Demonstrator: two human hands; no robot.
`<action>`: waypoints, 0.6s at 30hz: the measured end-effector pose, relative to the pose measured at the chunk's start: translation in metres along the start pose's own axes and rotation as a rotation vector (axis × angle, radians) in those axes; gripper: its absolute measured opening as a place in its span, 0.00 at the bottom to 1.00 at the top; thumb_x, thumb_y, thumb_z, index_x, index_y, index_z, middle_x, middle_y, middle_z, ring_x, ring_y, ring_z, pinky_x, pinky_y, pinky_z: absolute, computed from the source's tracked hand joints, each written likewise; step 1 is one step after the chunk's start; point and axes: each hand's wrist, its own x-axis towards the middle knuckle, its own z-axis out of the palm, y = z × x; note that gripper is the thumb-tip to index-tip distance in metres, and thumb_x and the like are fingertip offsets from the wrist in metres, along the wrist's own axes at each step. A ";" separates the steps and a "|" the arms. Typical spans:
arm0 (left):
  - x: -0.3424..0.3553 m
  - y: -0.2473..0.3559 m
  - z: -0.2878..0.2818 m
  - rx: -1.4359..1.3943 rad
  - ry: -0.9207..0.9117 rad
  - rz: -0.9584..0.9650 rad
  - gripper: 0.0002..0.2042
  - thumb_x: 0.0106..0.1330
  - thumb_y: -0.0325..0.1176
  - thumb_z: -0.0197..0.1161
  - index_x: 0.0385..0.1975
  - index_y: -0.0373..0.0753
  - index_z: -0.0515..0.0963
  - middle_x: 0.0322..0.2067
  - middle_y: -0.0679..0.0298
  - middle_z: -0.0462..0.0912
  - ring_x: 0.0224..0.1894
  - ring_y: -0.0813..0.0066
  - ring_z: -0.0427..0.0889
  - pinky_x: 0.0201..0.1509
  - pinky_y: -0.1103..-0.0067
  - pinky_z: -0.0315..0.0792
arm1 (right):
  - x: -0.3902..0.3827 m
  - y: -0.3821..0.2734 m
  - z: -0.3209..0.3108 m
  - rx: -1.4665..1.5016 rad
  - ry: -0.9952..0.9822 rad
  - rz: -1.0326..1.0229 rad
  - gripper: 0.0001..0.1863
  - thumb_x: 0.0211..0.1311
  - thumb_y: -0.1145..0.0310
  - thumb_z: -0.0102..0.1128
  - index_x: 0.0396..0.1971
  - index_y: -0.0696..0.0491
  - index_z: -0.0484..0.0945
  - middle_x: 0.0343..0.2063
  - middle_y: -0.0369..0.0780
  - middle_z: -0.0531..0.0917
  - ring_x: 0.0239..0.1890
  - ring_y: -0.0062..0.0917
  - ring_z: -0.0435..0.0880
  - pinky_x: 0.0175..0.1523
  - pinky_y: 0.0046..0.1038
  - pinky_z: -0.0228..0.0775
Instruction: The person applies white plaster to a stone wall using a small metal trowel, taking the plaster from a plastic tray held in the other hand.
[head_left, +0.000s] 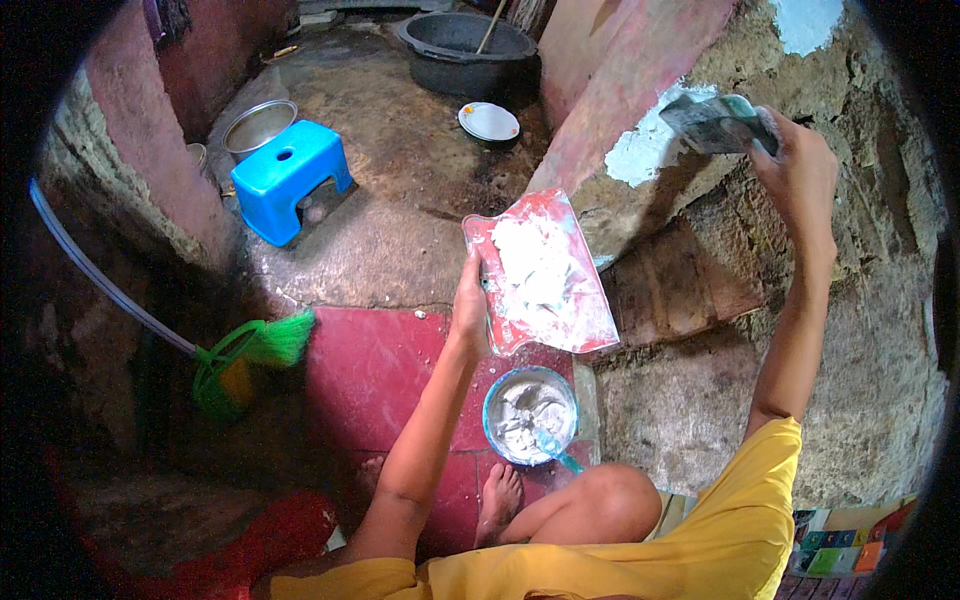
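Observation:
My left hand [470,305] grips the edge of a flat red board [580,245], its fingers mostly hidden underneath. A thick heap of white putty [540,265] is spread over the board's top. Up at the right, my right hand [800,165] is closed on a grey, putty-smeared scraper [700,120]. The scraper's blade lies against the rough wall, overlapping a white putty patch [638,150]. Below the board stands a round blue-rimmed tub [487,418] with more whitish putty [525,405] inside. A turquoise handle [565,456] sticks out of it.
A blue plastic stool [285,165] and a metal pot [260,128] stand ahead on the left. Farther off are a white plate [489,121] and a large black basin [465,65]. At left leans a green broom [270,342]. The bare, crumbling wall [720,390] rises close on the right.

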 end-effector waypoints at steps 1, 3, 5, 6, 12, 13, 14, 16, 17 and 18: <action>0.000 0.000 -0.002 0.001 0.002 0.001 0.27 0.62 0.51 0.31 0.51 0.35 0.57 0.44 0.55 0.70 0.42 0.66 0.74 0.45 0.72 0.70 | -0.003 0.002 -0.004 0.015 0.007 0.000 0.18 0.39 0.66 0.59 0.36 0.48 0.74 0.24 0.44 0.77 0.30 0.37 0.76 0.34 0.33 0.67; 0.000 0.003 -0.003 -0.002 0.006 0.001 0.27 0.62 0.51 0.31 0.51 0.35 0.57 0.44 0.55 0.70 0.42 0.66 0.73 0.45 0.72 0.70 | -0.005 0.003 -0.006 0.044 -0.030 0.030 0.18 0.39 0.66 0.60 0.36 0.48 0.74 0.24 0.44 0.77 0.30 0.37 0.76 0.34 0.33 0.67; -0.001 0.002 0.000 -0.010 -0.011 -0.005 0.27 0.62 0.51 0.31 0.51 0.35 0.57 0.44 0.55 0.69 0.42 0.66 0.73 0.45 0.72 0.70 | -0.005 0.004 0.003 0.011 -0.024 -0.049 0.18 0.39 0.66 0.60 0.36 0.48 0.74 0.23 0.43 0.77 0.29 0.37 0.76 0.34 0.33 0.67; -0.001 0.001 0.002 -0.015 -0.024 -0.004 0.27 0.62 0.51 0.31 0.51 0.35 0.57 0.44 0.55 0.70 0.42 0.66 0.73 0.44 0.71 0.70 | -0.006 0.003 0.008 -0.005 -0.022 -0.088 0.18 0.39 0.66 0.60 0.36 0.48 0.74 0.23 0.43 0.77 0.29 0.37 0.76 0.34 0.33 0.67; 0.000 0.001 0.000 -0.019 -0.018 0.002 0.27 0.61 0.52 0.31 0.51 0.35 0.57 0.43 0.55 0.70 0.42 0.66 0.73 0.44 0.71 0.70 | -0.005 -0.007 0.005 -0.018 0.042 -0.026 0.18 0.38 0.68 0.59 0.36 0.47 0.74 0.24 0.44 0.77 0.28 0.38 0.76 0.33 0.33 0.67; 0.001 0.000 -0.001 -0.022 -0.025 -0.001 0.27 0.61 0.52 0.31 0.51 0.35 0.57 0.44 0.55 0.70 0.42 0.66 0.73 0.44 0.71 0.70 | -0.006 -0.006 0.002 -0.019 0.045 -0.010 0.18 0.38 0.68 0.59 0.36 0.47 0.74 0.24 0.44 0.77 0.28 0.38 0.76 0.33 0.33 0.67; 0.001 0.000 -0.003 -0.027 -0.022 -0.001 0.27 0.61 0.52 0.31 0.51 0.35 0.57 0.43 0.55 0.70 0.42 0.66 0.73 0.44 0.71 0.70 | -0.007 -0.006 0.000 -0.020 0.047 0.007 0.18 0.37 0.68 0.59 0.36 0.47 0.74 0.24 0.44 0.77 0.28 0.38 0.76 0.33 0.33 0.67; 0.002 -0.001 -0.004 -0.040 -0.019 -0.003 0.27 0.61 0.52 0.31 0.51 0.35 0.57 0.43 0.55 0.70 0.42 0.66 0.73 0.44 0.71 0.70 | -0.008 -0.002 0.008 -0.016 0.038 -0.042 0.18 0.38 0.68 0.59 0.36 0.47 0.74 0.25 0.43 0.77 0.29 0.37 0.76 0.34 0.33 0.67; 0.003 -0.002 -0.004 -0.041 -0.024 -0.006 0.27 0.61 0.52 0.32 0.51 0.35 0.57 0.43 0.55 0.70 0.42 0.66 0.73 0.44 0.71 0.70 | -0.009 0.001 0.013 -0.017 0.033 -0.066 0.18 0.38 0.67 0.59 0.36 0.48 0.74 0.25 0.43 0.77 0.29 0.37 0.76 0.34 0.33 0.67; 0.003 -0.002 -0.004 -0.042 -0.029 -0.009 0.27 0.61 0.53 0.32 0.51 0.36 0.57 0.43 0.55 0.70 0.42 0.66 0.74 0.44 0.71 0.70 | -0.009 0.002 0.017 -0.018 0.029 -0.090 0.18 0.38 0.67 0.59 0.36 0.48 0.74 0.25 0.42 0.77 0.30 0.36 0.76 0.34 0.33 0.67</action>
